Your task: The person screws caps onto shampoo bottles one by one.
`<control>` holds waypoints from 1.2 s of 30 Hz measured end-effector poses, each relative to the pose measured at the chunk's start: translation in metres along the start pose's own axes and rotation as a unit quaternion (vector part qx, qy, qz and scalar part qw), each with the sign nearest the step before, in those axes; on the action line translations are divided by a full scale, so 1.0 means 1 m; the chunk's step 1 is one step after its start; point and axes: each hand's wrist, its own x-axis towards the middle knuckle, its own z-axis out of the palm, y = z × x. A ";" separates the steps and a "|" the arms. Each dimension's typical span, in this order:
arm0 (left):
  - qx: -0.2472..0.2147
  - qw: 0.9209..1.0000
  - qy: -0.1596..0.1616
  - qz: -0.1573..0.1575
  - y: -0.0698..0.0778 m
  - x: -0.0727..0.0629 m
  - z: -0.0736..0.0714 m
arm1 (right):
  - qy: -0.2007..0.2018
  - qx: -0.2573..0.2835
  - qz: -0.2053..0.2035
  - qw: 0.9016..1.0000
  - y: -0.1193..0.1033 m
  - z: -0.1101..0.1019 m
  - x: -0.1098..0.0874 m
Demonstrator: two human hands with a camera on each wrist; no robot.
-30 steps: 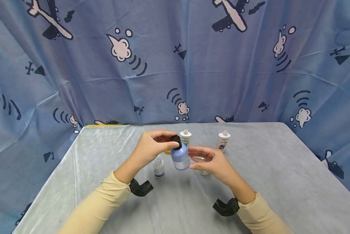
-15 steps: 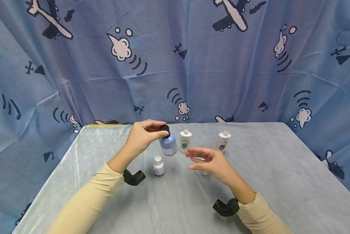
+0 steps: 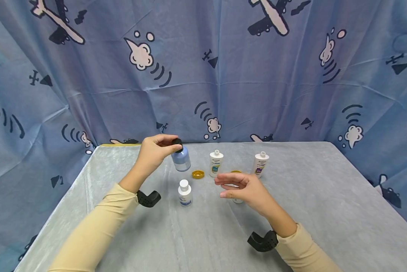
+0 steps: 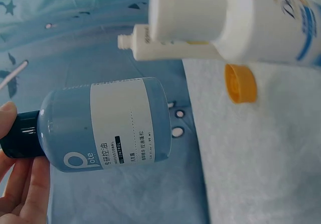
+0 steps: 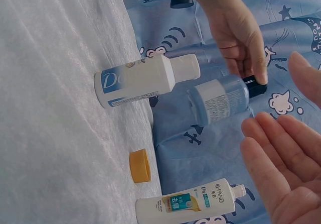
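Observation:
My left hand (image 3: 150, 155) pinches the black cap (image 3: 177, 143) of a blue bottle (image 3: 182, 161), raised at the back left of the table. In the left wrist view the bottle (image 4: 108, 126) points its base to the right, its pale label facing the camera. My right hand (image 3: 245, 189) is held out with fingers extended and nothing in its grasp. Behind that hand, a mostly hidden white container (image 3: 237, 201) shows its base, with a yellow piece (image 3: 236, 172) above. Nearest the left forearm stands a white bottle with a white cap (image 3: 184, 194).
A yellow cap (image 3: 198, 174) lies on the grey cloth near a white uncapped bottle with a teal label patch (image 3: 216, 164). Farther right stands a similar bottle with a purple patch (image 3: 259, 164). A patterned blue curtain (image 3: 203, 75) hangs behind the table.
My left hand has carried the blue bottle left and toward the back, away from the right hand, uncovering the yellow cap. The right hand has stayed nearly still.

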 end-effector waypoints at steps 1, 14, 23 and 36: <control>0.003 1.000 0.001 -0.004 -0.002 0.001 -0.001 | -0.001 0.001 0.000 1.000 0.000 0.000 0.000; 0.037 0.998 0.016 -0.054 -0.026 0.010 -0.001 | -0.009 0.010 0.004 1.000 0.001 0.001 -0.002; 0.048 0.995 0.031 -0.079 -0.042 0.011 -0.001 | -0.014 0.013 0.013 1.000 0.000 0.002 -0.002; 0.085 0.992 0.040 -0.081 -0.059 0.012 -0.002 | -0.012 -0.002 0.013 1.000 0.001 0.002 -0.001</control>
